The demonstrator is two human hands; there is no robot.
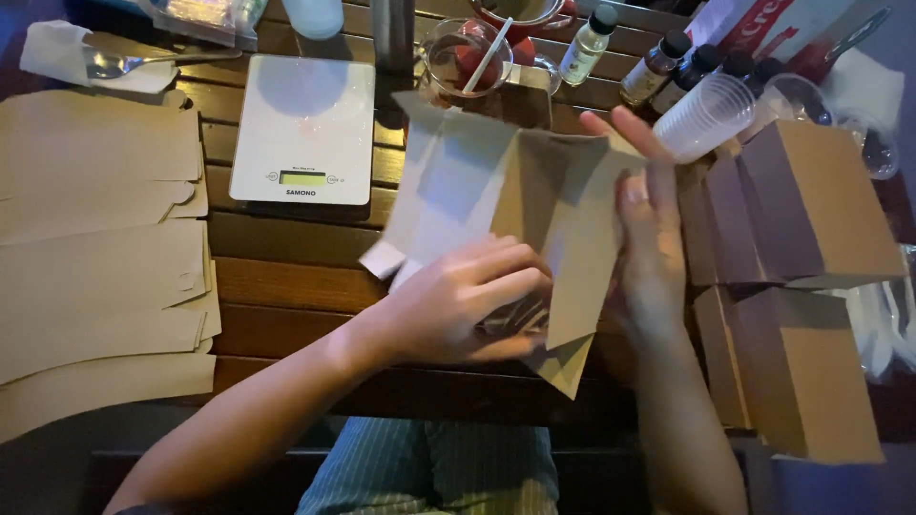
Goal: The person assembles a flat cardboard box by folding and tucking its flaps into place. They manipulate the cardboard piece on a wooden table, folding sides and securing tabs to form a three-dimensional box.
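Currently left hand (458, 305) grips the half-folded brown cardboard box (534, 210) at its lower flap. Right hand (649, 238) lies open, flat against the box's side, above the wooden tabletop (286, 277).

A dark slatted wooden table (286, 277) carries flat cardboard blanks (95, 277), a white scale (305, 124), and folded boxes (801, 286).

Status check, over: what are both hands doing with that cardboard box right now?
Left hand pressing on the half-folded cardboard box. Right hand flat against its right side. Kitchen scale and plastic cups close behind, folded boxes to the right.
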